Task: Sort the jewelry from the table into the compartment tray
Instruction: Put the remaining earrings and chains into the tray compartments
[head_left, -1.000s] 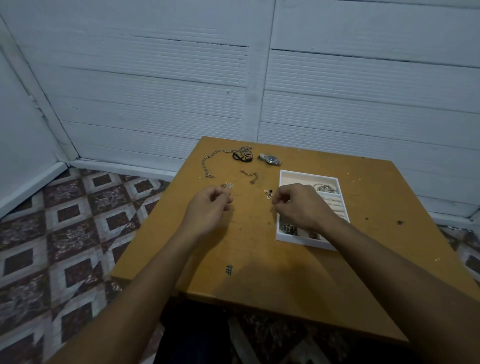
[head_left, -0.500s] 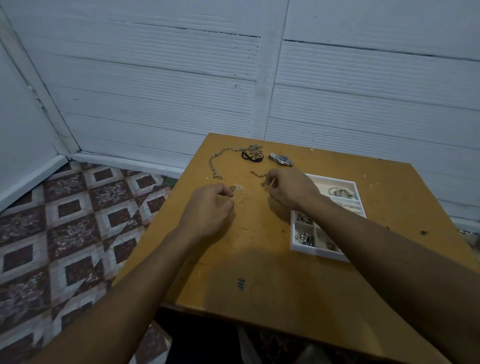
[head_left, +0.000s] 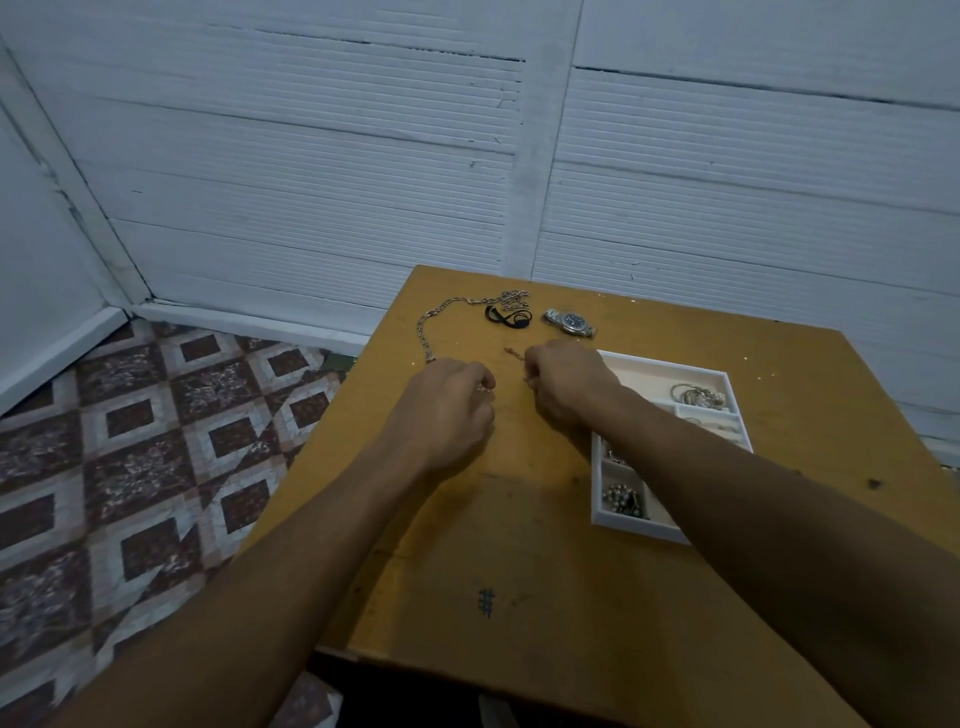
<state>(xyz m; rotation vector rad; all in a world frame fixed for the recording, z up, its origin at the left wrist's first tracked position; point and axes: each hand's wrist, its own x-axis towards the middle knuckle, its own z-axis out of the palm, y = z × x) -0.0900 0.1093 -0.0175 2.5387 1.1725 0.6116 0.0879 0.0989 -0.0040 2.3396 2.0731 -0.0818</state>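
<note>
Left hand (head_left: 441, 410) is pinching a small ring (head_left: 486, 388); right hand (head_left: 566, 384) is pinching a thin chain (head_left: 514, 354). Risk: the chain snagging and spilling short of the compartment tray (head_left: 727, 382).

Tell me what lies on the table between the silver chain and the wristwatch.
In the head view, a black looped piece lies between the silver chain and the wristwatch, near the far edge of the table. It looks apart from the watch.

Head view, looking forward-down at table (head_left: 571, 597).
</note>
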